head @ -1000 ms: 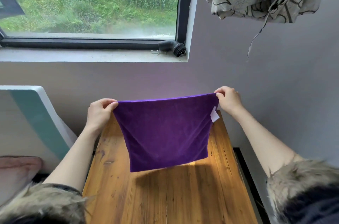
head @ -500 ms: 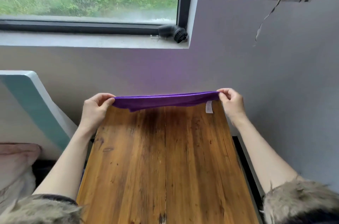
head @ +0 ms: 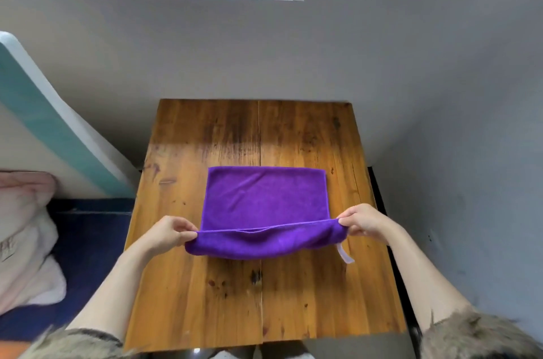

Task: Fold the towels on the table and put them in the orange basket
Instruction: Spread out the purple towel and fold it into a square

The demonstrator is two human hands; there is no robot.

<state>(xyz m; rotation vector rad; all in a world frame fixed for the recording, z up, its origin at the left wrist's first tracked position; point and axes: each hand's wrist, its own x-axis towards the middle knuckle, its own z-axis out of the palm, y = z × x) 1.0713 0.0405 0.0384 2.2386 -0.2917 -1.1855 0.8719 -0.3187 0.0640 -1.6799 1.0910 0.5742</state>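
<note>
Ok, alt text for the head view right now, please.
Two hands, left hand and right hand, pinch the near corners of a purple towel lying on a wooden table, the near edge lifted. A white tag hangs near the right corner.

Soft, matt purple cloth towel [head: 264,200] lies on a glossy, knotted wooden table [head: 223,294]

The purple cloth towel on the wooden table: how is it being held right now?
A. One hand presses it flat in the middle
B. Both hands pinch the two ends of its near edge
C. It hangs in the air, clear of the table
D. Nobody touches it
B: the left hand and right hand each pinch an end of the purple cloth towel's near edge, while its far part lies on the wooden table.
</note>
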